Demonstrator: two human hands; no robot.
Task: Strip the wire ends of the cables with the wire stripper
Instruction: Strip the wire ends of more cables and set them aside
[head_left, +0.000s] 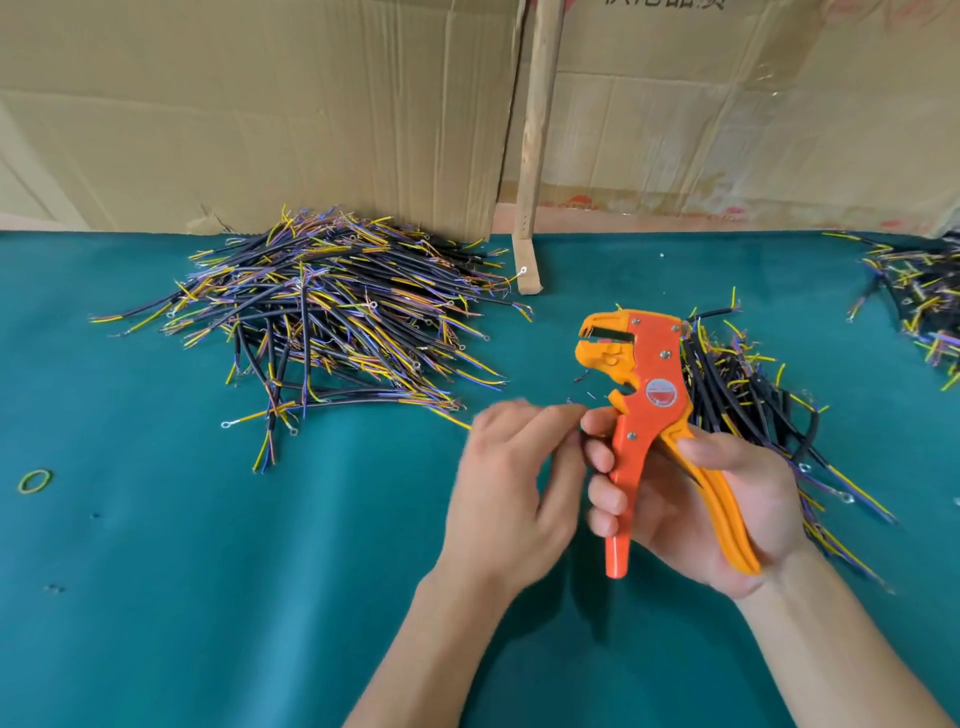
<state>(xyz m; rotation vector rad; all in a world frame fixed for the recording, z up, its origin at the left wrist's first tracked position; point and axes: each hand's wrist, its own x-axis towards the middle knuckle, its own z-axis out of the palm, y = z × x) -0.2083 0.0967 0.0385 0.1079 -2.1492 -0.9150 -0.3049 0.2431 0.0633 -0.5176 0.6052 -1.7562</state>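
Note:
My right hand (691, 499) grips the orange and yellow wire stripper (644, 415) by its handles, upright above the green mat, with its jaws pointing up and left and nothing between them. My left hand (514, 478) is blurred and lies just left of the stripper, with its fingertips close to my right hand's fingers. Whether it holds anything is not visible. A big pile of black cables with yellow and purple wire ends (332, 317) lies to the far left. A second cable pile (748, 400) lies right behind the stripper.
A third cable heap (919, 296) sits at the right edge. Cardboard sheets (260, 114) and a wooden post (535, 140) stand along the back of the green mat (182, 597). A yellow-green rubber band (35, 480) lies at the left, and tiny wire scraps (587, 396) lie near the jaws.

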